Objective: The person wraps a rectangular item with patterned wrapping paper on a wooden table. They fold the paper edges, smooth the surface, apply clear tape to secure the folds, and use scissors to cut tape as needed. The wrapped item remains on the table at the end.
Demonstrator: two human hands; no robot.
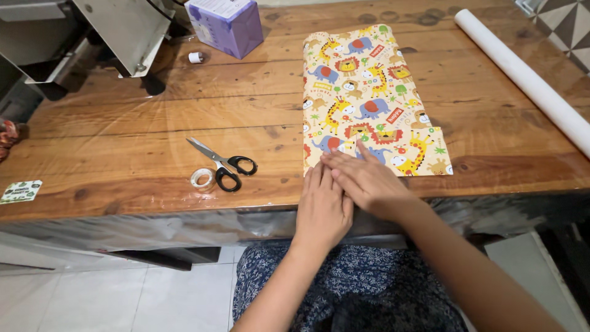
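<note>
Head view: one yellow animal-print wrapping paper sheet (369, 101) lies on the wooden surface (123, 147). Both flat, open hands, left hand (322, 206) and right hand (369, 181), press its near edge, gripping nothing.

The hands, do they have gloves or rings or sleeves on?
No gloves. The left hand and the right hand are bare, with no rings, watch or bracelets that show. Both forearms are bare too; no sleeves reach into view. Nails look short and unpainted. Below the arms is dark blue clothing with a small pale pattern.
</note>
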